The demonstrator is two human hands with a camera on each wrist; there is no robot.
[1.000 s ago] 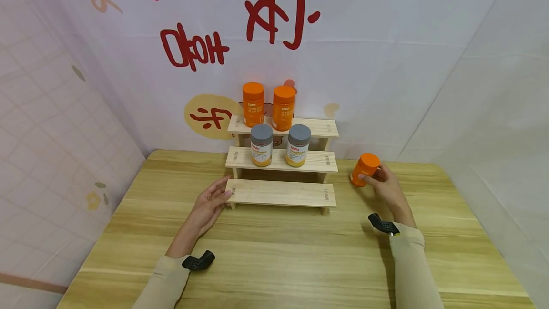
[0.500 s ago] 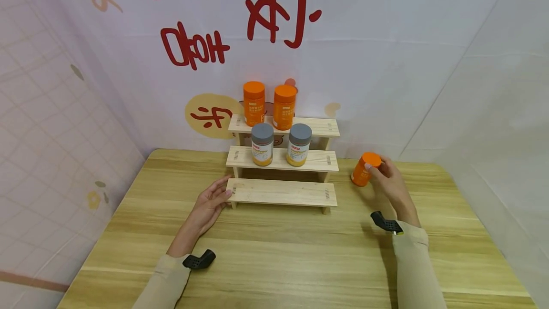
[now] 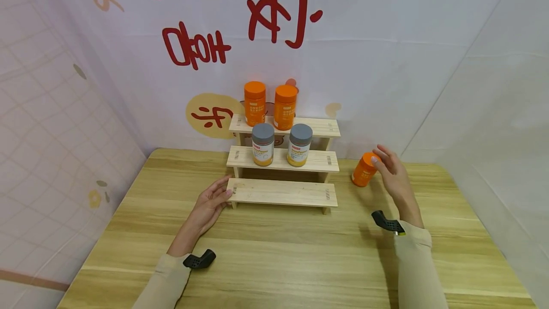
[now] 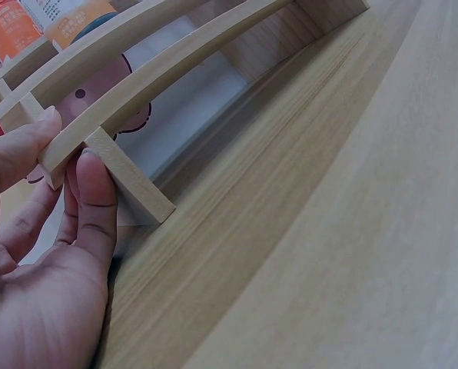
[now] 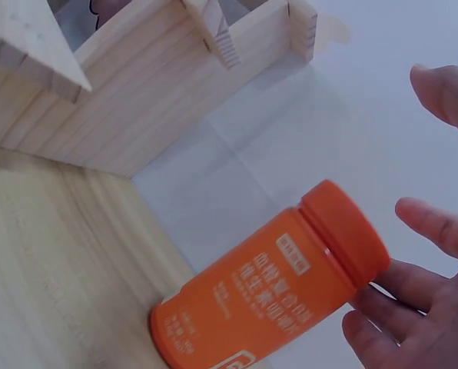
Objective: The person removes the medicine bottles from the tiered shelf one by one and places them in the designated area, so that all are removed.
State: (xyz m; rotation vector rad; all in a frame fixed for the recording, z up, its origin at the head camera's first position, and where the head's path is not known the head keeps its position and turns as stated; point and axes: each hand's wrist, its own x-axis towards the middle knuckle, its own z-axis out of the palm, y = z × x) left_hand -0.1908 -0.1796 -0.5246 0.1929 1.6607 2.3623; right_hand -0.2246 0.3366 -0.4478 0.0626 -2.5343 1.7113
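My left hand (image 3: 209, 206) grips the left end of the bottom step of a three-step wooden display rack (image 3: 280, 191). In the left wrist view its thumb (image 4: 29, 146) lies on top of the board, with fingers underneath. To the right of the rack, an orange pill bottle (image 3: 364, 169) stands on the table. My right hand (image 3: 395, 180) is beside its cap, fingers spread and loose. The right wrist view shows the bottle's white lettering (image 5: 271, 288) and the fingers (image 5: 425, 288) just behind the cap.
Two orange bottles (image 3: 255, 104) (image 3: 285, 108) occupy the top step. On the middle step are two grey-lidded jars (image 3: 262, 145) (image 3: 299, 145). A printed white cloth (image 3: 377, 61) hangs behind the wooden table (image 3: 291, 252).
My right hand has loosened from the orange pill bottle and drawn slightly right and up, fingers spreading. The bottle stays in about the same place. My left hand keeps its hold on the rack.
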